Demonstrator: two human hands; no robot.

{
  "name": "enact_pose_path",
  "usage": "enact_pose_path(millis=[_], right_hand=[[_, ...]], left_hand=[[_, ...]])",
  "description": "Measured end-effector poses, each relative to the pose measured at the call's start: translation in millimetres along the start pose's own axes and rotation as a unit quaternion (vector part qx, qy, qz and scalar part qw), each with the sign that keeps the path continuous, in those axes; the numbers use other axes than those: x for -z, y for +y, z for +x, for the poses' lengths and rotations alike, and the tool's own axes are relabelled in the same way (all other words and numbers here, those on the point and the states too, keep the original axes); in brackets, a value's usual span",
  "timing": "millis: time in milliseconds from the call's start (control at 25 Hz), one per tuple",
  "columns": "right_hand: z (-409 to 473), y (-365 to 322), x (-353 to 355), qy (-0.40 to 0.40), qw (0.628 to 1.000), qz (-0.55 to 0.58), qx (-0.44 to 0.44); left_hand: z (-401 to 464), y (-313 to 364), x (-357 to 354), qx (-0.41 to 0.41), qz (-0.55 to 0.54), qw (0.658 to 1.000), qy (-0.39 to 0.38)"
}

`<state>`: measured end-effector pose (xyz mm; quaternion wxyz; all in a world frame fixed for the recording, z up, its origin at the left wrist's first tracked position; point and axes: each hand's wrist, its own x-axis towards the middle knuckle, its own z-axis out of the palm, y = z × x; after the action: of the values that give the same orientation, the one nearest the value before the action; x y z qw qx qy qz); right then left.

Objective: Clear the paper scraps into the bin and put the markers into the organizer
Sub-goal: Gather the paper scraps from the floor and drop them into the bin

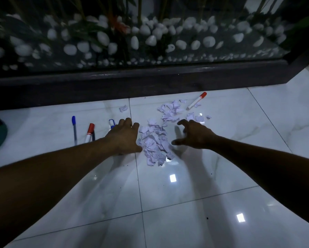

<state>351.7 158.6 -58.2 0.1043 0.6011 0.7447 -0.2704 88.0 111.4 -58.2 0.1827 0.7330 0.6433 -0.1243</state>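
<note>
Both hands at frame centre on the white tiled floor (185, 203): left hand (125, 138) lies knuckles-up, fingers curled against the left edge of the paper scraps (155, 145), right hand (194, 134) hovers clawed with fingers spread just right of the pile, gripping nothing. More scraps trail toward upper right, near a red-capped marker (196, 100). Left of centre lie a blue pen (74, 129), another red marker (89, 132) and a blue marker (111, 123) partly hidden behind the left hand.

Torn paper scraps (155, 142), scattered markers (196, 100)
</note>
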Motion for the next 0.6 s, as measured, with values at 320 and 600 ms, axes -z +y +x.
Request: enact_pose_path(millis=[320,600], right_hand=[[-22.4,-43.3,-35.7,-0.036,0.998,-0.046,0.022],[-7.2,-51.5,-27.3,-0.031,0.999,-0.007,0.041]], left_hand=[[12.0,28.3,-5.4,0.026,-0.051,0.995,-0.078],[14.7,38.1,-6.8,-0.022,-0.097,0.993,-0.056]])
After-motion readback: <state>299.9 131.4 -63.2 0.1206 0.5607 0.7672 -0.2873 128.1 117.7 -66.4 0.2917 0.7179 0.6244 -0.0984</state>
